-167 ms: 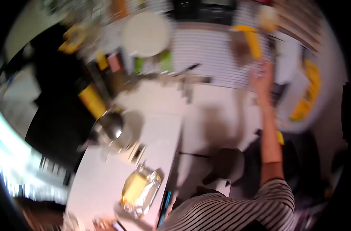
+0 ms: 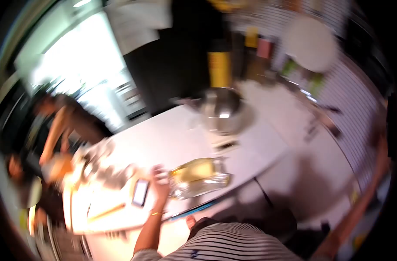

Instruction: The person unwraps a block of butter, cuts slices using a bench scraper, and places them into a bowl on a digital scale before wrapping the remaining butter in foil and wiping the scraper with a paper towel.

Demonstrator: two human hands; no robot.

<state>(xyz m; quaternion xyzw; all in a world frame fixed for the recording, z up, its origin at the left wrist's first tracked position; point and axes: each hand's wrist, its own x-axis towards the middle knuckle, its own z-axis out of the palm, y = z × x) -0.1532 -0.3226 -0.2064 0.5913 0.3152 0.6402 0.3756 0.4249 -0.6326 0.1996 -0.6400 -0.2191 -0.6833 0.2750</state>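
On the white counter [image 2: 163, 130], my left hand [image 2: 160, 178] is beside the left end of a yellow block in crumpled foil [image 2: 198, 172]. Its fingers are smeared by motion, and whether it touches the foil is unclear. A phone [image 2: 140, 192] lies just left of that hand. Behind the foil is a steel bowl [image 2: 224, 111] on what looks like a scale [image 2: 224, 144]. My right arm reaches out to the far right edge, where my right hand [image 2: 382, 145] is dark and blurred, its fingers hidden.
Two other people stand at the left, one bending forward [image 2: 76, 117]. A yellow cylinder [image 2: 219, 67] stands behind the bowl. A round white plate [image 2: 310, 43] is at the upper right. A long thin stick [image 2: 107, 212] lies at the counter's front left.
The view has swung left, so the counter objects appear further right and the other people show more. My left hand now shows beside the foil; my right arm appears at the far right edge.
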